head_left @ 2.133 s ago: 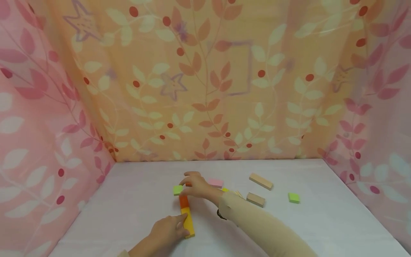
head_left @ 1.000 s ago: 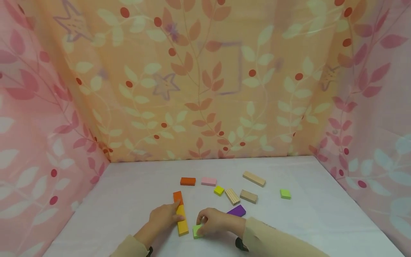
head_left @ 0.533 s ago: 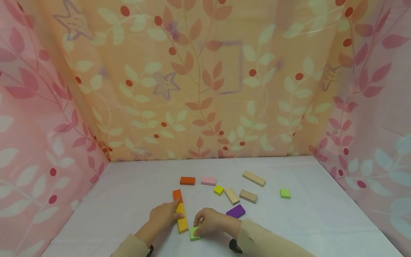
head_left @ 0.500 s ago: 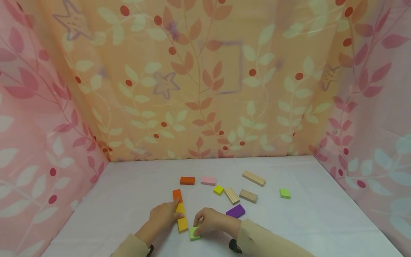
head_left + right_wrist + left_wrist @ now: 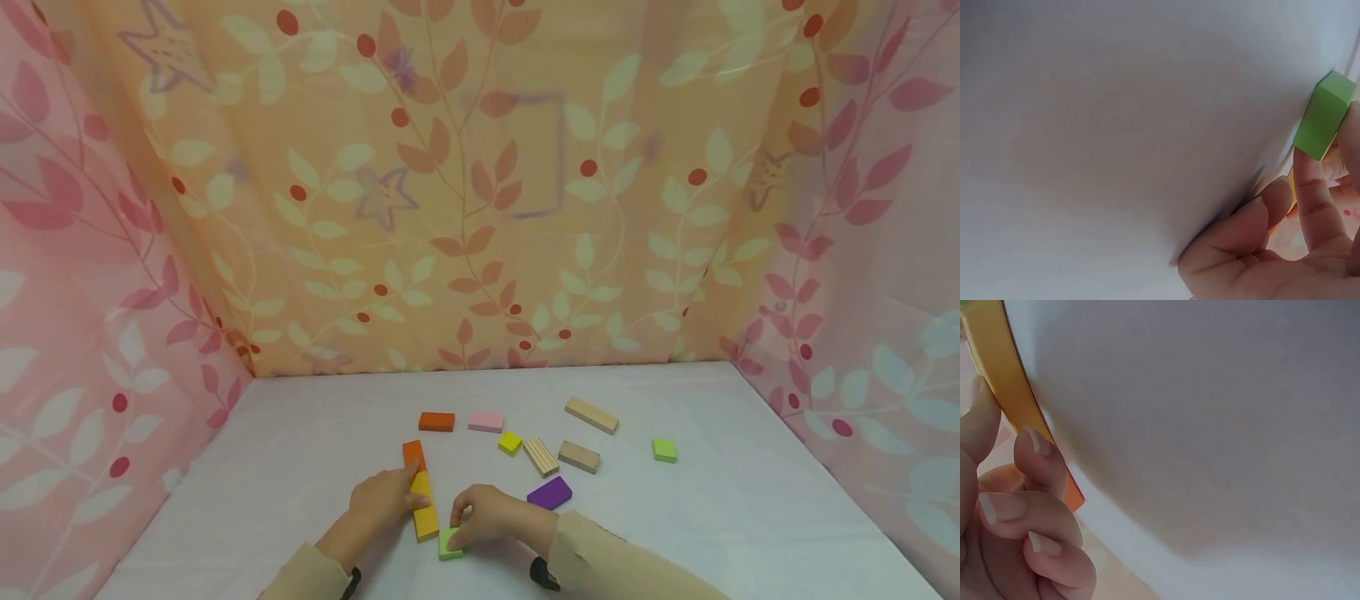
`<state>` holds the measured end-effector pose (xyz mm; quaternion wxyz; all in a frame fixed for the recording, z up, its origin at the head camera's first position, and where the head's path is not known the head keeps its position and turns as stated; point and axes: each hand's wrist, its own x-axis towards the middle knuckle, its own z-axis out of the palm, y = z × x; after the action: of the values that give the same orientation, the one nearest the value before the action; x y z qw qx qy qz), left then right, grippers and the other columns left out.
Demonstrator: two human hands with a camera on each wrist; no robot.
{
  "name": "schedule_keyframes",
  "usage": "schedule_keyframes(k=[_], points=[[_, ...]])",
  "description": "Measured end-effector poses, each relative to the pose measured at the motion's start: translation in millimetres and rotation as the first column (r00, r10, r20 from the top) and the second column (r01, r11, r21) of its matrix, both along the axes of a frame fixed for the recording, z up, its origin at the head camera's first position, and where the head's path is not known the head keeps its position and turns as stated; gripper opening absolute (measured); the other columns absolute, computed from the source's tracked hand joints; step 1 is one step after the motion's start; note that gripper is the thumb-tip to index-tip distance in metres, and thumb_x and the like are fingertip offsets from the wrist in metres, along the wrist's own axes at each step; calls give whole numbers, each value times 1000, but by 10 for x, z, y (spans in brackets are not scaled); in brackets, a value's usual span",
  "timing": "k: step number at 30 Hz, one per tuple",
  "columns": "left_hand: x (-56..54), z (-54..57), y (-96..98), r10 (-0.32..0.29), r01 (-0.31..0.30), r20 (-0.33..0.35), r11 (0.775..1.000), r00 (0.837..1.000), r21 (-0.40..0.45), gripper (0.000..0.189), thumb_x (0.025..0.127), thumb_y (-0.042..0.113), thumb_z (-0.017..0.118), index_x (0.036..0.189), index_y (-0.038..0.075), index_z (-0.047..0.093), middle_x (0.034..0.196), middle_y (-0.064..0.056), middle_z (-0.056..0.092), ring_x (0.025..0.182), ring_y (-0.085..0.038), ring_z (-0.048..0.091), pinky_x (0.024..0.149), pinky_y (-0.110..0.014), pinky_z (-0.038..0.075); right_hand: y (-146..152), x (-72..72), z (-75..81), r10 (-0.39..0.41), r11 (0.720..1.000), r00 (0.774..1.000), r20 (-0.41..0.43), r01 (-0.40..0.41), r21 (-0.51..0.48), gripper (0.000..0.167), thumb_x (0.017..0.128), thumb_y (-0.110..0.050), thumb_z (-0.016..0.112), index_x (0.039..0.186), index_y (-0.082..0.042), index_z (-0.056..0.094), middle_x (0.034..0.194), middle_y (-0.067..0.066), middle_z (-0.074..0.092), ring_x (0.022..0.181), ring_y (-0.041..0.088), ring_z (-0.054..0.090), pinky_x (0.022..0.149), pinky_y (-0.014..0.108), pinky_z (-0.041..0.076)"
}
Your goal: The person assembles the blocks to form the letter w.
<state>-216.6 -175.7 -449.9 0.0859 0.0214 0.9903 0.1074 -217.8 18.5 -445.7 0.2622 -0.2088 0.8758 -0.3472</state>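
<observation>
Head view: the left hand (image 5: 381,497), fingers bent, pinches the yellow block (image 5: 425,522); the right hand (image 5: 489,512), thumb and finger curled, pinches the green block (image 5: 446,548) just beside, on the table (image 5: 675,525).

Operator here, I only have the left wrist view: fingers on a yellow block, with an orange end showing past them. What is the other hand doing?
Observer: The right hand is pinching a light green block; the right wrist view shows it between the fingers.
Operator: Good. Is anything loose lying beyond that orange end?
Observer: Yes. In the head view, a red-orange block lies apart from it, farther from the person and a little to the right.
</observation>
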Motion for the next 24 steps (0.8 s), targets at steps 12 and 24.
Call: schedule_keyframes(k=[12, 24], points=[[13, 16, -21, -21, 21, -5, 1000, 1000, 11, 71, 81, 45, 74, 136, 4, 55, 121, -17, 65, 107, -36, 62, 80, -53, 51, -18, 3, 9, -23, 999, 1000, 13, 23, 26, 16, 81, -18, 80, 79, -15, 65, 95, 0, 57, 86, 20, 52, 86, 49, 46], [10, -2, -28, -14, 14, -2, 999, 1000, 35, 72, 81, 45, 74, 137, 5, 55, 121, -17, 65, 108, -37, 61, 81, -54, 51, 73, -77, 45, -79, 993, 991, 107, 87, -75, 14, 83, -18, 79, 85, -12, 66, 86, 4, 57, 71, 19, 53, 62, 32, 44]])
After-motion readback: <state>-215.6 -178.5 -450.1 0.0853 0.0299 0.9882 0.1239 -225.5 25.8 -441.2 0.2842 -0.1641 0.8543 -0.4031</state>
